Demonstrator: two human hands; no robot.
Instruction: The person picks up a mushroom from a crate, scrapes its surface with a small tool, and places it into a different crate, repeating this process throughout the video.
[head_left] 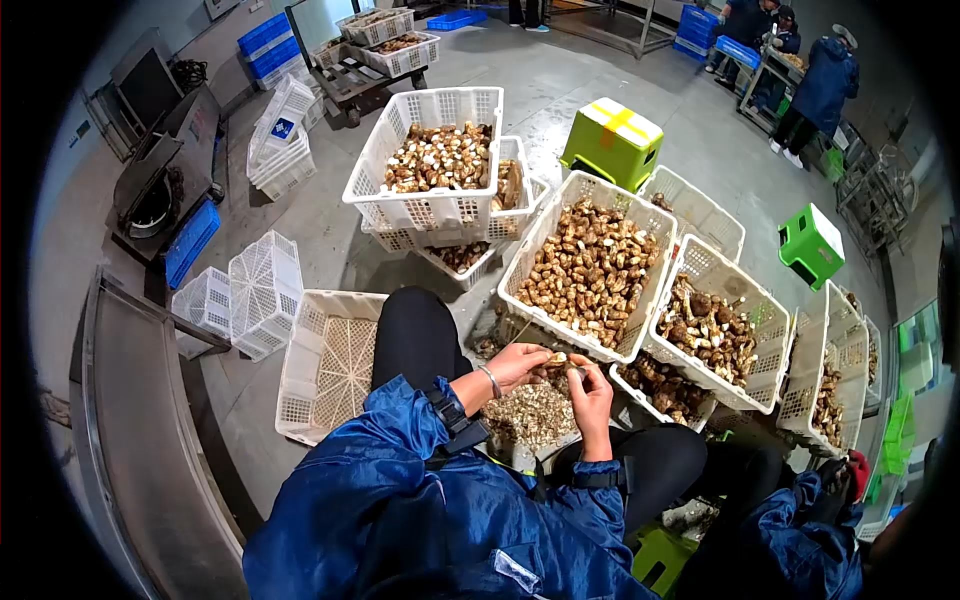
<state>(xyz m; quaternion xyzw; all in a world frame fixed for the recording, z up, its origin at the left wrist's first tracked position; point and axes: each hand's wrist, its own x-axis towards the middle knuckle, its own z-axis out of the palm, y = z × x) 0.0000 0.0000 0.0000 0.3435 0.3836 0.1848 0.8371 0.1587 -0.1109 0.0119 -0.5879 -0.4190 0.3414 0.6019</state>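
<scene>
**Head view.** A mushroom [558, 357] is held in front of the lap, between both hands and above a heap of trimmings [535, 412]. The left hand [515, 365] is closed around it from the left, and a bracelet is worn on that wrist. The right hand [592, 392] is curled shut against the mushroom's other end. Whether a small blade is gripped inside it cannot be told.

The work is judged to be somewhere in the middle. A fair heap of trimmings is already gathered under the hands. A large basket [522, 268] just beyond them is heaped with pale mushrooms, and a second basket [745, 275] to its right is well filled with darker ones. A far basket [430, 95], stacked on others, is also filled. Which baskets hold finished pieces and which hold untouched ones cannot be told from this view. An empty basket [345, 365] is laid beside the left knee, so room is left for more.

Little is offered by way of writing. A small blue sticker [283, 127] is seen on a stack of white baskets at the left, but nothing on it can be read. A cross of yellow tape is stuck on top of a green stool [612, 140], and no lettering is carried on it. No brand is made out on the blue jacket or on the baskets. Other people in blue coats [825, 80] are seen at a table far off to the right.
</scene>
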